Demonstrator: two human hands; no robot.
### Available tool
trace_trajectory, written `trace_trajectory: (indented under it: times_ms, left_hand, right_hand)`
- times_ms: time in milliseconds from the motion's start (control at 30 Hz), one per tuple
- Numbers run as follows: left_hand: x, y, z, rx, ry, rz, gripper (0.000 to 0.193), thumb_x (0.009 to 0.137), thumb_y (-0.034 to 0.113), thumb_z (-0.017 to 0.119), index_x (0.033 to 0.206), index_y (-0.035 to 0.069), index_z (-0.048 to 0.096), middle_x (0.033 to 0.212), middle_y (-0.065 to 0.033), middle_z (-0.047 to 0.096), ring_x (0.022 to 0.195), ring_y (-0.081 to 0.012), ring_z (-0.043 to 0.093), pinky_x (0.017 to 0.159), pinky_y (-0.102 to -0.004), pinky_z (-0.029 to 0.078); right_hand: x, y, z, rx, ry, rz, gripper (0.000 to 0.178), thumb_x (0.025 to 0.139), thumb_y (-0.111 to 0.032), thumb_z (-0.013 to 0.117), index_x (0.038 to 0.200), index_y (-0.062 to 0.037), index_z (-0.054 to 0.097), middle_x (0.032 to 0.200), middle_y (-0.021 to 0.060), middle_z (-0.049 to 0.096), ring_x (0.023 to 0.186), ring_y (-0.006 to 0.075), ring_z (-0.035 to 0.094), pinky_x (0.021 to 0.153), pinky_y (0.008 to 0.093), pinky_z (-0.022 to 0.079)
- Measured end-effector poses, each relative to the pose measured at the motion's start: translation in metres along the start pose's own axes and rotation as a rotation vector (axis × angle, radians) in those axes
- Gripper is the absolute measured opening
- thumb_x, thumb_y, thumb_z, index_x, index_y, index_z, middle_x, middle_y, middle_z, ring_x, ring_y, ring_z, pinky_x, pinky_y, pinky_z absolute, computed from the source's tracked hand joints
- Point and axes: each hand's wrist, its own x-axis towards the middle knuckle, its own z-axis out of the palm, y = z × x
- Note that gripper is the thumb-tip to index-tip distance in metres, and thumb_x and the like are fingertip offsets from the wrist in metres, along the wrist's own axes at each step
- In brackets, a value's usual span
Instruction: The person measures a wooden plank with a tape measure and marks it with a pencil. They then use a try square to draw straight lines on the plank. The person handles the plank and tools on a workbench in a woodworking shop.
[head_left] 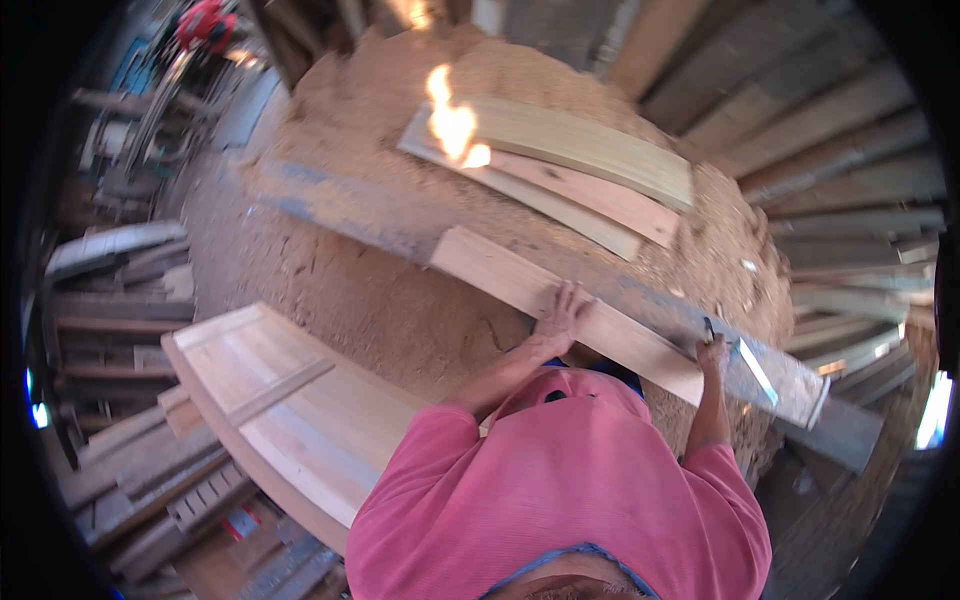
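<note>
A pale wooden board (pixel 500 272) lies along the near edge of a long, worn plank bench (pixel 350 210) right in front of me. My left hand (pixel 567 316) rests on top of the board near its middle, fingers stretched out flat. At the board's right end, my right hand (pixel 712 352) is closed, and a short dark thing (pixel 709 328) sticks up out of it. Its kind is too small to make out. Just right of that hand, a shiny, narrow metal strip (pixel 757 373) lies across the bench.
Beyond the bench, several planks (pixel 590 150) lie on heaped sawdust (pixel 360 110), with bright light on one end. A panelled wooden door (pixel 300 400) stands close on my left. Stacked timber (pixel 130 330) lines the left; more boards (pixel 850 170) lean at right. A red machine (pixel 205 27) is far left.
</note>
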Motion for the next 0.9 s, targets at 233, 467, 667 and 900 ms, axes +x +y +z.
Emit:
trace_trajectory:
  times_ms: [233,467,667,900]
  left_hand:
    - [0.016,0.007,0.004,0.14,-0.058,-0.051,0.091,0.095,0.014,0.069,0.176,0.013,0.027,0.168,-0.0349,0.037,0.159,-0.0566,0.03,0.133,-0.0704,0.014]
    - [0.02,0.006,-0.006,0.2,-0.079,-0.047,0.123,0.069,0.014,0.094,0.172,0.007,0.026,0.162,-0.0328,0.039,0.157,-0.0538,0.031,0.133,-0.0669,0.017]
    - [0.028,-0.002,-0.011,0.181,-0.098,0.118,0.113,0.063,0.015,0.096,0.157,-0.004,0.037,0.157,-0.0271,0.045,0.15,-0.0481,0.038,0.129,-0.063,0.025]
    - [0.04,0.0,-0.052,0.066,-0.193,0.275,0.106,0.057,0.017,0.093,0.148,-0.005,0.045,0.139,-0.0235,0.054,0.133,-0.0425,0.049,0.116,-0.055,0.037]
  right_hand:
    - [-0.016,0.055,0.006,0.107,0.048,-0.043,0.08,0.095,-0.039,0.082,0.164,-0.0182,0.048,0.141,0.0247,0.07,0.132,0.0467,0.066,0.111,0.0545,0.054]
    - [-0.036,0.068,-0.011,0.266,0.083,-0.033,0.065,0.094,-0.039,0.081,0.152,-0.0184,0.059,0.137,0.0213,0.072,0.129,0.0441,0.067,0.109,0.0558,0.054]
    - [-0.089,0.075,-0.031,0.452,0.333,0.108,0.061,0.096,-0.029,0.078,0.15,-0.0082,0.061,0.133,0.0268,0.073,0.127,0.046,0.067,0.107,0.0562,0.054]
    - [-0.172,0.042,-0.042,0.34,0.506,0.032,0.065,0.091,-0.033,0.084,0.148,-0.0136,0.063,0.124,0.0191,0.069,0.116,0.0397,0.065,0.102,0.0532,0.052]
